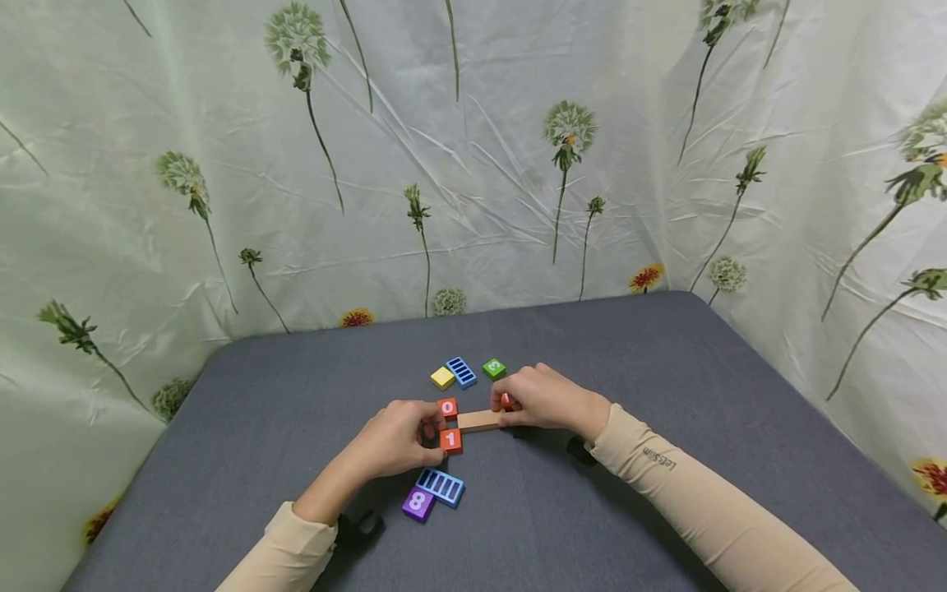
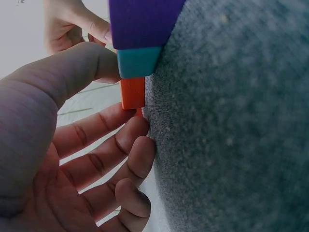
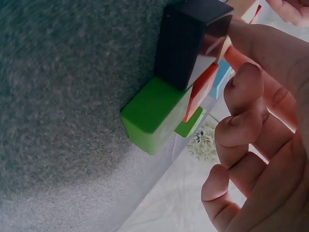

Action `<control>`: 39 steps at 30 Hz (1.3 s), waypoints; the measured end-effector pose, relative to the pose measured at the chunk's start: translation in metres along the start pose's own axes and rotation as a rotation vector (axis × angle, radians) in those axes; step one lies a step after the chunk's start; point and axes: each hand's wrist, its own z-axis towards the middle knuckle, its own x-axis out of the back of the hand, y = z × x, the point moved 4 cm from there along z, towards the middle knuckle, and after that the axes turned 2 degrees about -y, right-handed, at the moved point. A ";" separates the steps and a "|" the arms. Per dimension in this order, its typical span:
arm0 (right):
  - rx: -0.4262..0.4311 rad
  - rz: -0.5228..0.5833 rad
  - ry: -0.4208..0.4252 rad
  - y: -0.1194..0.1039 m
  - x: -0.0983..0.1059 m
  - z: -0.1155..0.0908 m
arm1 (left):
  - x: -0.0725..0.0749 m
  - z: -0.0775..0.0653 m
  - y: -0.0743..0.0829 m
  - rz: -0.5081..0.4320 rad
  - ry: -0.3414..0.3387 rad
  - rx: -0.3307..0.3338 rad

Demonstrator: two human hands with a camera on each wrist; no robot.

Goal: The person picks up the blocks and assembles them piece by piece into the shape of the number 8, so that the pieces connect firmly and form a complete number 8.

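Two hands meet over a small cluster of wooden blocks near the middle of the grey table (image 1: 666, 386) in the head view. The left hand (image 1: 395, 440) curls its fingers round the orange 1 block (image 1: 450, 441), with the orange 0 block (image 1: 447, 407) touching it on the far side. The right hand (image 1: 543, 399) pinches a red block (image 1: 506, 401) at the right end of the plain wooden bar (image 1: 478, 421), which lies flat between the two hands. Near the left hand, a blue striped block (image 1: 441, 486) and a purple 8 block (image 1: 418, 503) lie side by side, touching. Farther off sit a yellow block (image 1: 442, 377), a second blue striped block (image 1: 462, 372) and a green block (image 1: 494, 368), close together. A curtain (image 1: 473, 148) printed with dandelions hangs behind the table. From the left wrist, the left hand (image 2: 72, 164) shows its thumb and forefinger closed on an orange block (image 2: 132, 93), with the teal edge of the striped block (image 2: 139, 62) and the purple block (image 2: 142, 21) closer to the lens; the right hand (image 2: 72, 26) appears beyond. From the right wrist, the right hand (image 3: 260, 145) grips a thin red block (image 3: 202, 92) between thumb and fingertips, beside a green block (image 3: 154, 113) and a dark block (image 3: 186, 41) whose colour cannot be told.
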 end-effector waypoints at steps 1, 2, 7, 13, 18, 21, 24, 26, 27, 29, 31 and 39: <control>0.004 -0.005 0.000 0.000 0.000 0.000 | 0.000 0.000 0.000 -0.003 -0.001 0.002; 0.006 -0.010 0.003 0.001 0.001 -0.001 | 0.000 0.000 0.000 -0.005 -0.003 0.005; -0.005 0.000 0.028 0.007 0.005 -0.004 | -0.001 0.000 0.000 -0.005 -0.006 -0.004; -0.048 0.022 0.054 0.022 0.010 -0.005 | 0.000 0.000 -0.001 -0.003 0.002 -0.017; -0.072 0.009 0.052 0.030 0.008 -0.006 | 0.000 0.000 -0.002 -0.006 0.000 -0.013; -0.072 0.006 0.048 0.032 0.005 -0.005 | 0.000 0.000 -0.002 -0.002 0.001 -0.012; -0.074 0.003 0.045 0.032 0.004 -0.005 | 0.000 0.000 -0.001 0.003 0.004 -0.016; -0.076 0.001 0.044 0.032 0.004 -0.005 | 0.000 0.000 -0.001 0.003 0.005 -0.019; -0.077 0.000 0.044 0.032 0.004 -0.005 | 0.000 0.000 -0.001 0.003 0.006 -0.020; -0.074 -0.002 0.047 0.032 0.005 -0.005 | 0.001 0.000 -0.001 0.000 0.006 -0.020; -0.071 -0.005 0.049 0.031 0.005 -0.006 | 0.001 0.000 -0.001 -0.003 0.004 -0.020; -0.059 -0.027 0.055 0.030 0.005 -0.008 | 0.000 0.000 -0.001 0.001 -0.002 -0.004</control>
